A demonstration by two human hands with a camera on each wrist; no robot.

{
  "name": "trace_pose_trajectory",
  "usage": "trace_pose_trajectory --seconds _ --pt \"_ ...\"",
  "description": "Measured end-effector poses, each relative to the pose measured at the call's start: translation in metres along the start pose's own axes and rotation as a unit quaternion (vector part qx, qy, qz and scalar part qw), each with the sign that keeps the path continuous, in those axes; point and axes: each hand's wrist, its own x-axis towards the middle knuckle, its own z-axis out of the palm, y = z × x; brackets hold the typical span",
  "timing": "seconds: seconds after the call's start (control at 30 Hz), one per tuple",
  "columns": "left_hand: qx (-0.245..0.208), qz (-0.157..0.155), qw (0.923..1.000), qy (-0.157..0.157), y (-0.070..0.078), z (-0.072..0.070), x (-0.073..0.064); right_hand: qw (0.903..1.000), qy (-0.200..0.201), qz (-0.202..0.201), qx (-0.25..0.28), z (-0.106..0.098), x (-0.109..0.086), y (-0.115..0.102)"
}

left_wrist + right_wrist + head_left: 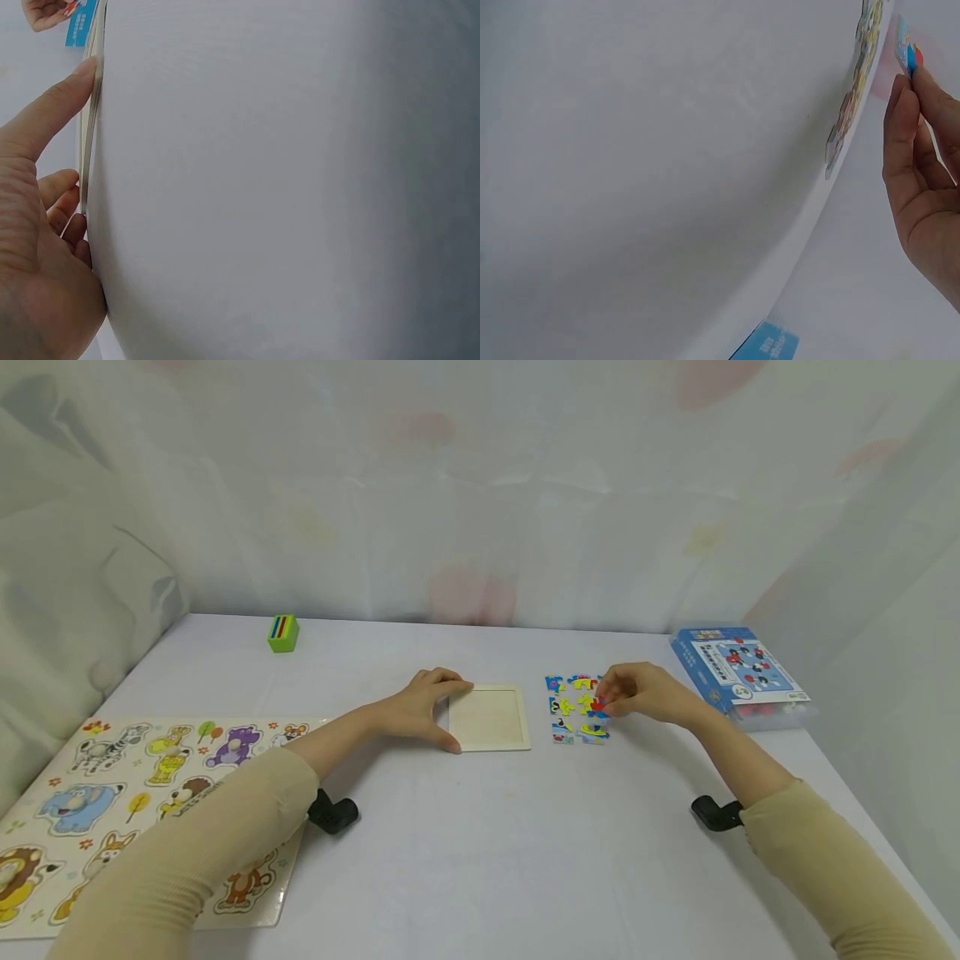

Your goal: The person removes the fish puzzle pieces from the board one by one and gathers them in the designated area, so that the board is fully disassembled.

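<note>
A square wooden puzzle tray (489,720) with a raised rim lies flat in the middle of the table. My left hand (416,710) grips its left side, thumb at the near corner and fingers at the far edge. To the right, several colourful jigsaw pieces (565,703) lie spread in loose rows. Over their right side, my right hand (641,692) pinches one jigsaw piece (906,46), blue and red, between thumb and fingertips. In the right wrist view that piece is held up off the table. The left wrist view shows the tray nearly edge-on.
A large animal puzzle board (135,806) lies at the left, partly under the left arm. A green block (282,633) with coloured stripes stands at the back left. At the back right is a blue game box (738,672). A white cloth (510,843) covers the table.
</note>
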Motion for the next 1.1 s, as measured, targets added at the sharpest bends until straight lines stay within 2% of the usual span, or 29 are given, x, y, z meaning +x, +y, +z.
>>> trace_pose_trajectory --seconds 0.33,0.6,0.93,1.1 --pt "-0.003 0.002 1.0000 0.001 0.001 0.000 -0.001 0.9999 -0.010 0.011 -0.008 -0.006 -0.010 0.010" --pt "-0.002 -0.002 1.0000 0.001 0.000 0.000 0.000 0.9988 -0.042 0.025 -0.001 -0.014 -0.012 0.020" --pt "-0.001 -0.001 1.0000 0.001 0.002 -0.001 -0.001 0.9966 -0.079 0.019 0.016 -0.015 -0.013 0.025" --pt "0.000 -0.001 1.0000 0.002 0.002 -0.001 -0.001 0.9964 -0.079 0.028 0.015 -0.014 -0.015 0.024"
